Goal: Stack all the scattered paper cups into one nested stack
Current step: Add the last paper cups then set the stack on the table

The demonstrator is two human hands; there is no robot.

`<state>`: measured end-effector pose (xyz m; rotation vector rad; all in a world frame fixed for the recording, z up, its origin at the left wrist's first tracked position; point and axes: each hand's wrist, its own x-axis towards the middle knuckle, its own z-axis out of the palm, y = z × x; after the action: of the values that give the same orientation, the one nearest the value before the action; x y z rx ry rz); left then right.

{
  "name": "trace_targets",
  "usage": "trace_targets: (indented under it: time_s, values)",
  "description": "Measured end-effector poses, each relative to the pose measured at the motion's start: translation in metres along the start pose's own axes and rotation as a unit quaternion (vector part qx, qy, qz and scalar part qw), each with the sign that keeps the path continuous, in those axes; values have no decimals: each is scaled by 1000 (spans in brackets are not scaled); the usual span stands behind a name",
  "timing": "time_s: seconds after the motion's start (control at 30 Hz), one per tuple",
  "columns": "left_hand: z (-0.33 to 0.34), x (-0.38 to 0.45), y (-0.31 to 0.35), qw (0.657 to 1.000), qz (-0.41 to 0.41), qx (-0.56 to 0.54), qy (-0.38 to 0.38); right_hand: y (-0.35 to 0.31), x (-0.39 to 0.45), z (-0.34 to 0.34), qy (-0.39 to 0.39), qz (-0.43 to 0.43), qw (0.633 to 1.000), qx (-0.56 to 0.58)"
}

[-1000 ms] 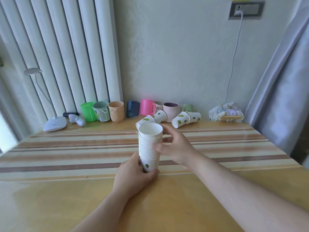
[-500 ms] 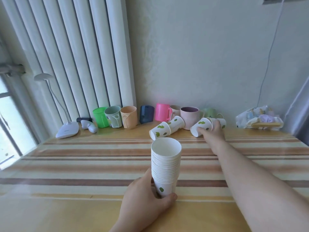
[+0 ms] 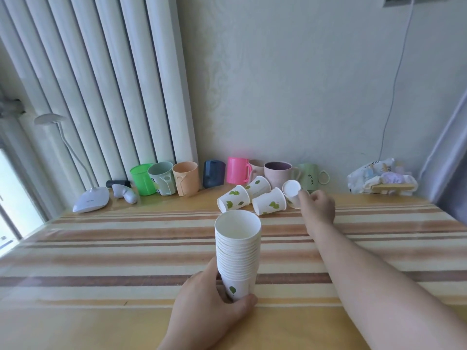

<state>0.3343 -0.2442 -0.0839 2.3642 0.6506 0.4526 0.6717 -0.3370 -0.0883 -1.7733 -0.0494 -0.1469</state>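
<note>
The right hand [image 3: 319, 207] has left the stack and gone out to the far loose cups at the upper right of centre; a second ago it was touching the stack's rim, half a second ago it was just arriving at the cups, and now its fingers curl round one paper cup [image 3: 292, 195] and have tipped it up, so its flat white base faces the camera. The left hand [image 3: 214, 296] has not shifted: fingers and thumb wrap the bottom cup of the nested stack [image 3: 238, 253], which stands upright on the tabletop [image 3: 101, 248] at lower centre.

I judge this the pick-up of the next cup, with three more lying on their sides behind the stack [image 3: 233, 201] [image 3: 259, 185] [image 3: 269, 203], so four are left to nest.

The cups are thin white paper with rolled rims and small green leaf prints, tapering toward the base; light and easily crushed, by the look of them. The stack's rims form close, even ridges. The tabletop looks smooth and glossy, with brown and cream stripes beneath the sheen. Along the wall stands a row of hard plastic and ceramic mugs [image 3: 237, 170].
</note>
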Motion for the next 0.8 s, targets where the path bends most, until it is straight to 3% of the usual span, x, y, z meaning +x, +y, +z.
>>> trace_targets:
  time_s: [0.2, 0.37, 0.47, 0.57, 0.73, 0.8]
  values:
    - [1, 3, -1, 1000, 0, 3, -5, -24, -11, 23, -96, 18, 989, -110]
    - [2, 3, -2, 1000, 3, 6, -5, -20, -13, 18, -115, -4, 987, -115]
    - [2, 3, -3, 1000, 2, 11, -2, -20, -11, 1, -126, -22, 983, -132]
    - [0, 1, -1, 1000, -4, 11, -1, -18, -15, -28, -156, -24, 958, -237]
    - [-1, 0, 0, 1000, -11, 13, -4, -24, -43, -93, -213, 29, 917, -336]
    - [-1, -1, 0, 1000, -11, 11, -8, -30, -60, -113, -228, 26, 921, -313]
